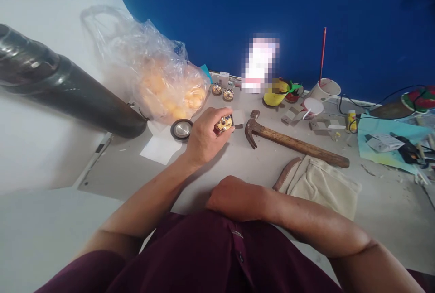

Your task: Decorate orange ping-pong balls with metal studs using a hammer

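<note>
Left hand (206, 136) is pinching one gold ball (224, 123), two lookalikes (228, 95) sit on the surface (268, 161) (finished or not, dunno). Right hand (234, 198): fingers hidden, can't tell.

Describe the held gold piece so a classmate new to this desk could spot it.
Find the bulging clear plastic bag, then the left hand near its lower right. The gold piece sits in that hand's grip; its two shiny lookalikes stand on the table unheld.
</note>
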`<state>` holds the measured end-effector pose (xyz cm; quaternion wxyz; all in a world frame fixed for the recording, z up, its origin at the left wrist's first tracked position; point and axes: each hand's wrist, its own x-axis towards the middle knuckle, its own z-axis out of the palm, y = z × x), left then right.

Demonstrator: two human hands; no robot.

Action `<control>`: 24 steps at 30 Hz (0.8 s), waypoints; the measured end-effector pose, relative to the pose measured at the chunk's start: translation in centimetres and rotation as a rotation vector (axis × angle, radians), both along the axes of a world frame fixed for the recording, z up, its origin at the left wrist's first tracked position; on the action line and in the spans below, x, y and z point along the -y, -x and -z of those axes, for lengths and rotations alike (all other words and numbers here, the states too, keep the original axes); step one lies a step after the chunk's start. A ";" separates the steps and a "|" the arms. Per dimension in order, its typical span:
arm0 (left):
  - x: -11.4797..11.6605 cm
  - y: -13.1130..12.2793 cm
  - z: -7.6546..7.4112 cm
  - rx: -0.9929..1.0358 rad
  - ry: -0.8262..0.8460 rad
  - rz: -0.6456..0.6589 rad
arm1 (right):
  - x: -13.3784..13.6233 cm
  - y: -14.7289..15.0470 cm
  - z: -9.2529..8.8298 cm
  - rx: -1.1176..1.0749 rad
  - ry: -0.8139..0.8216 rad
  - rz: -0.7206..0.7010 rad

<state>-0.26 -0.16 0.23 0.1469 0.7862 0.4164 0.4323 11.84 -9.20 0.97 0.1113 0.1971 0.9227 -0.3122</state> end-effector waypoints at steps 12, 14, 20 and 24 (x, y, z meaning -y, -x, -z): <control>-0.3 0.5 -0.7 0.199 0.377 0.062 | -5.5 -5.8 -2.4 -0.655 0.250 0.809; -0.2 0.4 -0.6 0.272 0.452 0.111 | -6.5 -6.9 -2.1 -0.813 0.442 0.983; 0.4 0.1 -0.4 0.249 0.470 0.128 | -8.1 -7.6 -0.3 -1.065 0.853 1.233; 0.6 0.0 -0.3 0.252 0.345 0.080 | -8.0 -6.7 -0.2 -1.115 0.990 1.232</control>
